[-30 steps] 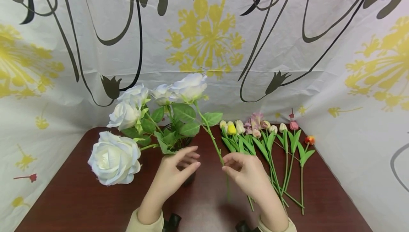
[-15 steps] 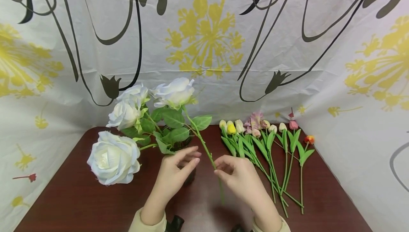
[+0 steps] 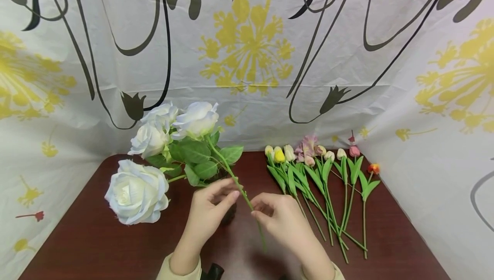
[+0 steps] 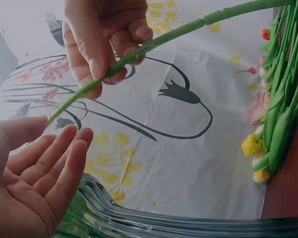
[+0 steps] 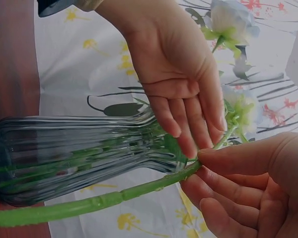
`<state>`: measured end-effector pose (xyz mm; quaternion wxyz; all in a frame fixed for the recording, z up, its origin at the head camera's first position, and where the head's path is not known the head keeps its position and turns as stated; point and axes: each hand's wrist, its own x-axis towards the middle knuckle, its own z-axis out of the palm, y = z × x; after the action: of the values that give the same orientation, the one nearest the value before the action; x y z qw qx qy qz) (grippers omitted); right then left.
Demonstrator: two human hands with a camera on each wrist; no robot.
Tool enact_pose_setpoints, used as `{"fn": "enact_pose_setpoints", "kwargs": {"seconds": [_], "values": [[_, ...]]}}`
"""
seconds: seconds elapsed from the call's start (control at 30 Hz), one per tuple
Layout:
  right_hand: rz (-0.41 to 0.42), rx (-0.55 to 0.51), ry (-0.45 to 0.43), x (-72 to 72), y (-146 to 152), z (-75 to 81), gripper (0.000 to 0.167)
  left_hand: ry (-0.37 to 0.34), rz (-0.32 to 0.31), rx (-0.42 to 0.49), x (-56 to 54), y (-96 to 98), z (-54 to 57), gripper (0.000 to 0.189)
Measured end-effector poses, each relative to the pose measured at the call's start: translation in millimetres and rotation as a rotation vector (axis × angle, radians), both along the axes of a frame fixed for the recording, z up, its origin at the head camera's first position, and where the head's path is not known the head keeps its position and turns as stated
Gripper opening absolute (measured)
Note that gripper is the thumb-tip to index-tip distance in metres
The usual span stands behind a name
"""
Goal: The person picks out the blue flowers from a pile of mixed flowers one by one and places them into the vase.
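Note:
In the head view my right hand (image 3: 283, 218) pinches the green stem (image 3: 227, 169) of a white rose (image 3: 197, 119) between thumb and fingers. The rose leans up and left, its lower stem hanging below the hand. My left hand (image 3: 210, 205) is close beside the stem with fingers extended and thumb apart; in the left wrist view the stem passes at its fingertips (image 4: 82, 136). A ribbed glass vase (image 5: 79, 161) stands behind the left hand, mostly hidden from the head camera. Other white roses (image 3: 138, 192) spread out of it to the left, and green stems show through its glass.
Several tulips (image 3: 279, 155) and a pink-purple flower (image 3: 307, 147) lie on the right of the dark red-brown table (image 3: 77, 237), stems toward me. An orange tulip (image 3: 373, 168) lies furthest right. A patterned white cloth (image 3: 247, 112) hangs behind and along both sides.
My right hand has moved left and slightly down with the rose, bringing its bloom close to the roses in the vase and its stem to my left hand. The left hand has barely moved.

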<state>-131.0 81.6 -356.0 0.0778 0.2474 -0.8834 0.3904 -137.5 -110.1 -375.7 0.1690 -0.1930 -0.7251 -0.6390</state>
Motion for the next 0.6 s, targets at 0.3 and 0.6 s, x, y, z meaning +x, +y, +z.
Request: {"fn": "enact_pose_setpoints", "kwargs": {"seconds": [0.3,0.6], "values": [[0.036,-0.023,0.009,0.1,-4.6,-2.6,0.017,-0.019,0.037,0.085,2.6,2.6,3.5,0.018],[0.067,-0.035,0.012,-1.5,-9.7,-7.4,0.016,-0.04,0.05,0.162,5.7,4.8,6.6,0.015]]}}
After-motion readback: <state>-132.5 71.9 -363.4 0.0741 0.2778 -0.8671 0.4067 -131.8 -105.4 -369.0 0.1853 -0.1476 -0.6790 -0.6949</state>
